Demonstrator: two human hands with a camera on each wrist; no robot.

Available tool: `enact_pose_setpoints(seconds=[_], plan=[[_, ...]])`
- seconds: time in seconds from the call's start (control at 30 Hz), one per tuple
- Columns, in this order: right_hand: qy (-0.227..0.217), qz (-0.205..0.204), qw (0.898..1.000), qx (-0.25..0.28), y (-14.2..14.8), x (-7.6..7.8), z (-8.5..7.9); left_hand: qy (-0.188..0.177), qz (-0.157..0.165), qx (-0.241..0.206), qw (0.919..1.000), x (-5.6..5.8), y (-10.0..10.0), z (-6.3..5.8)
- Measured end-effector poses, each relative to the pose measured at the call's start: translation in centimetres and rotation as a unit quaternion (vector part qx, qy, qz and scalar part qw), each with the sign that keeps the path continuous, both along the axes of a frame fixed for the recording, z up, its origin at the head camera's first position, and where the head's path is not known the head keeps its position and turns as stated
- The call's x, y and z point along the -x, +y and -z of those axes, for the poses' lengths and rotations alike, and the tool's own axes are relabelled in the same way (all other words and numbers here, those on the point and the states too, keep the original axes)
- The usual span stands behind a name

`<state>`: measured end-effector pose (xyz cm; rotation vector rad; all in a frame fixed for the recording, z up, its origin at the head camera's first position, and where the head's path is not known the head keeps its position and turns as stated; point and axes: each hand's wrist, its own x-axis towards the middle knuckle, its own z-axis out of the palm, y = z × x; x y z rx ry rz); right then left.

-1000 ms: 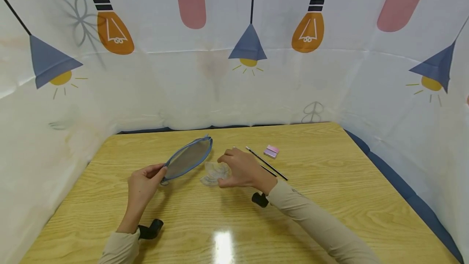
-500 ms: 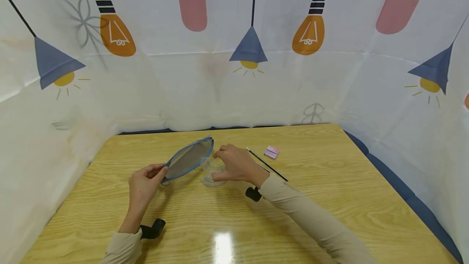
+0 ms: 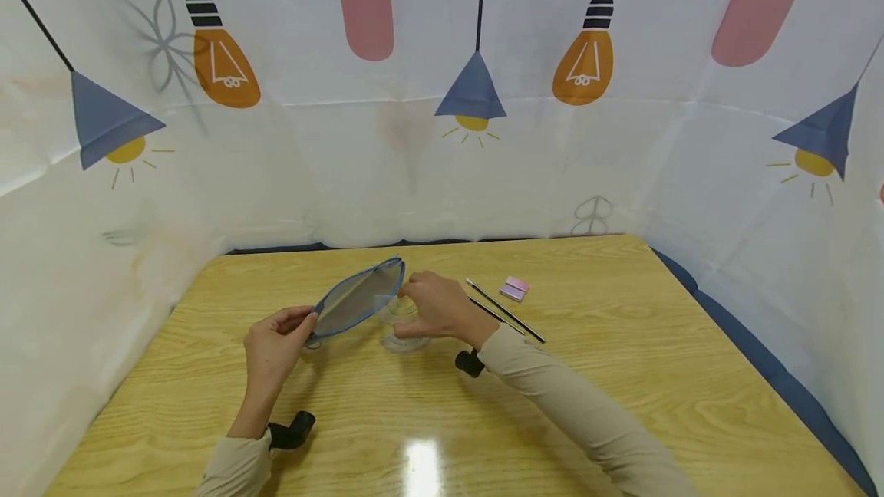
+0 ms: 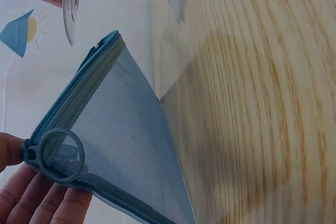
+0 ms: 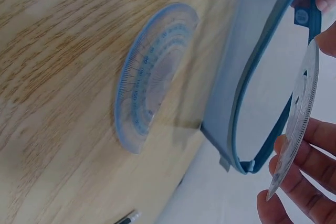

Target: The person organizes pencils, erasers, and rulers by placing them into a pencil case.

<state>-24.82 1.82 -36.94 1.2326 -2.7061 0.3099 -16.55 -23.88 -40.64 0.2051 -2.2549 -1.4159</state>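
On the wooden table (image 3: 359, 420), loading seems to be in hand: the blue mesh pouch (image 3: 359, 299) is held up left of centre, mouth parted, its near-left corner pinched by the left hand (image 3: 274, 343). By the right hand (image 3: 445, 307) a clear protractor (image 5: 298, 124) is gripped at that mouth — it would need to be angled past the rim, though whether they touch cannot be told. A second protractor (image 5: 155, 77) is seen lying flat; the far end of one pencil (image 3: 499, 317) may be hidden by the right hand.

2 hands (image 3: 271, 345) (image 3: 443, 307) in pinch grips, apart
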Motion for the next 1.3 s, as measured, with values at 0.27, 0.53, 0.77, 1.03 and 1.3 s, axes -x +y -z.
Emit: enact_pose_setpoints(seconds=[0.27, 0.53, 0.77, 1.03, 1.3], plan=[[-0.017, 0.005, 1.0, -0.002, -0.6, 0.6, -0.1, 0.005, -0.004, -0.004, 1.0, 0.1, 0.1, 0.0], [-0.024, 0.009, 1.0, -0.001, -1.3, 1.3, 0.1, 0.016, -0.011, 0.001, 0.9998, 0.2, -0.1, 0.0], [-0.027, 0.007, 1.0, -0.002, -1.9, 1.7, 0.1, 0.016, -0.005, 0.006, 0.9998, 0.3, -0.1, 0.2], [-0.036, 0.005, 0.999, -0.014, -2.9, 1.8, 0.1, 0.013, 0.003, -0.001, 0.9999, 0.2, 0.0, 0.1], [-0.043, 0.001, 0.999, -0.005, -3.7, 2.0, 0.0, 0.017, 0.007, -0.002, 0.9998, 0.2, 0.0, 0.1]])
